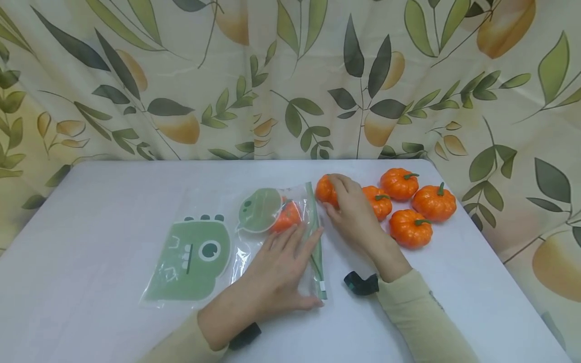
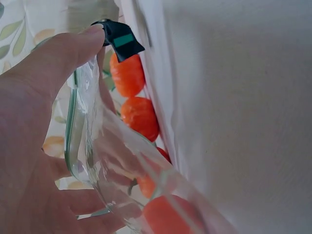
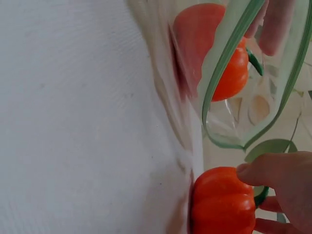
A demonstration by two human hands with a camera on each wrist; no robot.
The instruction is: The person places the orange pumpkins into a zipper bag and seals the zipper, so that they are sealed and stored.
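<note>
A clear zip bag with a green cartoon print lies on the white table, its green-edged mouth gaping to the right. One small orange toy pumpkin is inside, near the mouth. My left hand rests at the mouth with straight, spread fingers; in the left wrist view the thumb stands apart from the fingers across the opening. Just right of the bag, my right hand grips another orange pumpkin by its side, thumb on the near face. That pumpkin touches the table; its far side is partly hidden.
Several more orange pumpkins with green stems, one of them a front pumpkin, stand at the table's right, beyond the right hand. Black wrist cameras sit under both wrists. A leaf-patterned curtain hangs behind the table's back edge.
</note>
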